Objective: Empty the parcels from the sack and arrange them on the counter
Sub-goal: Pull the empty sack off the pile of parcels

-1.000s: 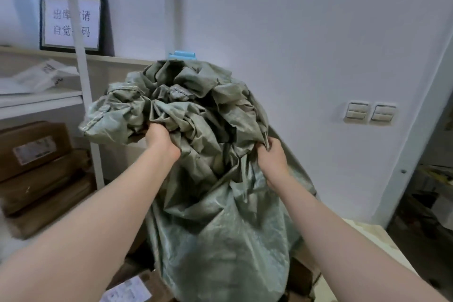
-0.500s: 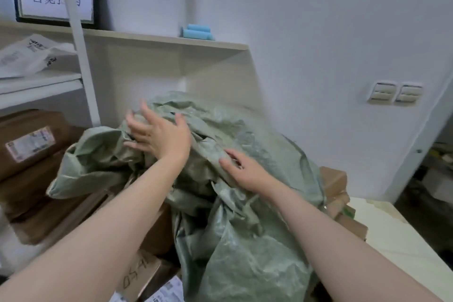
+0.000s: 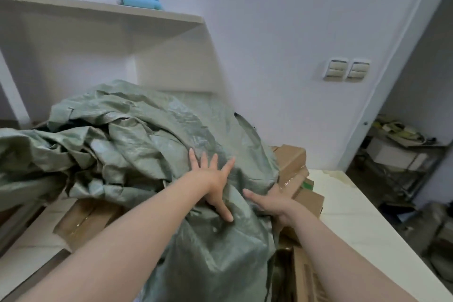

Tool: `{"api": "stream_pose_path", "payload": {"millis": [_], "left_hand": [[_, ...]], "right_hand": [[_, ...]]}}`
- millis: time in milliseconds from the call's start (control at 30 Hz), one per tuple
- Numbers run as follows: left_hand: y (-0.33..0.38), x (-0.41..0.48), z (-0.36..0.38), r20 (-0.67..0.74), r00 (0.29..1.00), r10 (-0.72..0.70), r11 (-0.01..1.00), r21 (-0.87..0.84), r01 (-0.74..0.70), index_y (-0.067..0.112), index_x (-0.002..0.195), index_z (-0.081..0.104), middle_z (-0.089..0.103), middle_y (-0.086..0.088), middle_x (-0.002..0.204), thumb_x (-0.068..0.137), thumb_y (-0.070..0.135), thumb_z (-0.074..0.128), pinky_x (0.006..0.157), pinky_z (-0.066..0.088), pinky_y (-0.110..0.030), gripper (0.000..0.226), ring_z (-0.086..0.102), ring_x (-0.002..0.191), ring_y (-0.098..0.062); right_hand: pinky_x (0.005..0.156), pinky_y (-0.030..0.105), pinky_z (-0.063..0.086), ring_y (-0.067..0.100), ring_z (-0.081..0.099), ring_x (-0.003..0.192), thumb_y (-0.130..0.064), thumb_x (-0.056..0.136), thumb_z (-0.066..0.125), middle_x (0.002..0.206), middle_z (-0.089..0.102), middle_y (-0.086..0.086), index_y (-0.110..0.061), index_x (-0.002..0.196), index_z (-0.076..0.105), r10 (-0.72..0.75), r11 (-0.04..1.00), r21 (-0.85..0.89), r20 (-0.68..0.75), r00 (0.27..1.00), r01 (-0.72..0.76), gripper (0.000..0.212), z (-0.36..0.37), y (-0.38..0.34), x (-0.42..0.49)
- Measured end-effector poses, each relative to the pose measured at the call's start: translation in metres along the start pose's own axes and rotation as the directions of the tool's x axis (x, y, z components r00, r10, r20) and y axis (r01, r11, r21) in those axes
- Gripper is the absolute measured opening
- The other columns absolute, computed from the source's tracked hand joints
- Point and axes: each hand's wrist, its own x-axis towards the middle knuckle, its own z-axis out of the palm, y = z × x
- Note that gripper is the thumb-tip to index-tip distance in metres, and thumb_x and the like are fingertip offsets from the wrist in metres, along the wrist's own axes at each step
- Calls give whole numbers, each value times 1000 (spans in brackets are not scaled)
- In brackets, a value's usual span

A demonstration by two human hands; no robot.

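Pressing down, your left grip (image 3: 213,185) lies with fingers spread on the crumpled green sack (image 3: 147,135), heaped over brown parcels (image 3: 293,158) on the white bench (image 3: 355,218); your right grip (image 3: 272,201) rests loosely spread at the sack's right edge, just beside a parcel

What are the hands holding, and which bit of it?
The left hand holds nothing: its fingers lie spread flat on the green sack. The right hand has its fingers hidden at the sack's right edge, so its hold cannot be told.
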Motion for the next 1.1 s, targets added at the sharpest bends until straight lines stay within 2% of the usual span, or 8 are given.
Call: {"api": "stream_pose_path", "payload": {"millis": [100,233,367,500,633,867,967,1100], "left_hand": [[0,0,8,20,999,-36,998,-47,37,30,142,-39,-20,-14,160,53,84,68,103,-15,-74,149,-18,145,-43],[4,-9,5,9,999,-39,997,-65,40,31,141,-40,-22,-11,160,54,82,68,104,-16,-73,148,-19,145,-40],[13,-14,0,9,998,-61,988,-142,62,31,136,-45,-24,-11,159,53,82,68,105,-17,-71,149,-19,146,-39],[21,-11,0,-119,972,-202,917,-371,145,33,137,-44,0,-8,163,57,75,73,104,-19,-69,148,-1,149,-38],[8,-7,-16,-316,815,-486,767,-602,223,37,146,33,63,-5,126,90,47,57,111,7,-70,62,51,126,-31],[-41,-18,-50,-237,437,-868,160,-965,-206,19,125,59,63,-3,109,95,5,38,90,46,-33,39,58,102,-30],[-62,-34,-66,53,422,-905,-267,-842,-468,14,130,54,59,-10,126,99,13,34,98,46,-35,37,55,104,-25],[-82,-52,-78,140,481,-866,-421,-723,-548,6,138,47,51,-15,141,103,17,32,88,46,-35,40,47,95,-18]], "right_hand": [[117,38,27,31,19,147,-67,77,65,162,5,17,2,150,-17,35,920,-391,41,999,-16,129,19,-4,2],[96,38,52,27,63,112,-56,87,57,127,62,11,-9,125,58,-6,709,-704,64,998,49,60,27,-7,7],[65,34,58,22,61,67,-21,96,54,82,62,10,-5,93,59,1,799,-587,215,977,129,16,12,-24,-1],[83,35,56,23,68,98,-14,93,63,107,72,10,-10,112,67,-454,889,91,297,840,448,20,-18,-65,-15],[80,30,58,20,70,89,-19,96,60,94,74,6,-12,95,69,-620,763,398,227,751,510,11,-43,-98,-33],[85,48,54,28,55,115,-62,94,41,142,48,8,-19,142,42,-221,940,270,26,975,206,65,-54,-84,-18],[90,65,48,43,41,132,-63,88,53,153,30,18,-25,151,25,-41,947,322,198,979,-25,79,-41,-59,-17],[84,78,40,52,42,129,-73,61,73,147,42,21,-24,144,40,74,889,361,493,867,-281,102,18,-53,2]]}}
